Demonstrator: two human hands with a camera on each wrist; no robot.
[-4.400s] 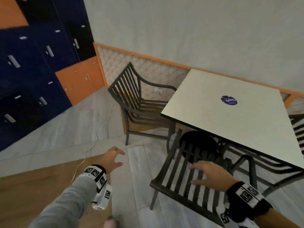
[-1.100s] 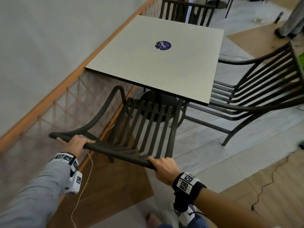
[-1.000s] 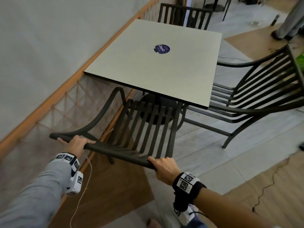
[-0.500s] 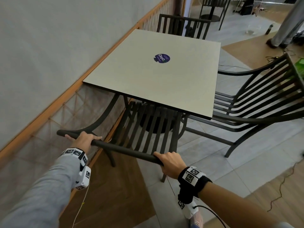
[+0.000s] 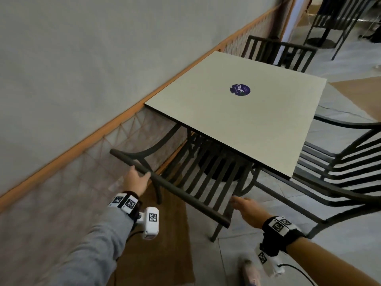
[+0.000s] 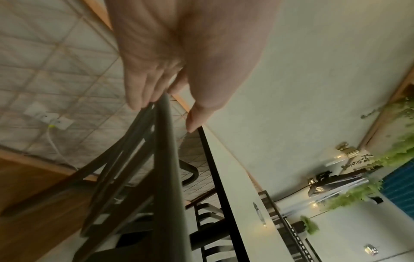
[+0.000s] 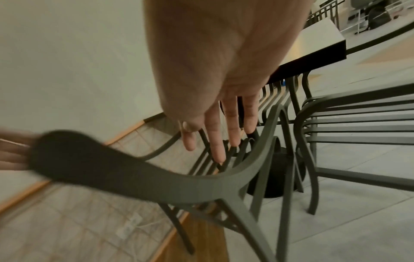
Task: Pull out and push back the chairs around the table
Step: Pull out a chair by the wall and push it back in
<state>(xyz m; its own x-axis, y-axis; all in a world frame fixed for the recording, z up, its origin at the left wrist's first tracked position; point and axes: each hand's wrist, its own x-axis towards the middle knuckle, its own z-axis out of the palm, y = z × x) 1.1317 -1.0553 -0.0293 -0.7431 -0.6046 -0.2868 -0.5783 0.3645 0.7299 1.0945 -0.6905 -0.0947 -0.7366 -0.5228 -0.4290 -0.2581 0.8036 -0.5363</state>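
A dark slatted chair [image 5: 198, 182] stands with its seat under the cream square table [image 5: 247, 124], back toward me. My left hand [image 5: 137, 177] lies against the left part of the chair's top rail [image 5: 177, 193]. In the left wrist view its straight fingertips [image 6: 143, 102] touch the rail [image 6: 167, 159] and the thumb is spread apart. My right hand [image 5: 244, 205] hovers open just past the rail's right end. In the right wrist view its fingers [image 7: 224, 138] are stretched out above the rail [image 7: 156, 180], clear of it.
A second dark chair [image 5: 340, 168] stands pulled out at the table's right side, and a third [image 5: 278, 52] stands at the far side. A grey wall with an orange rail and mesh panel [image 5: 61, 172] runs close on the left. My foot [image 5: 249, 273] is below.
The chair has slid forward under the table. Both hands gripped the top rail before; now the left only touches it with straight fingers and the right has come off.
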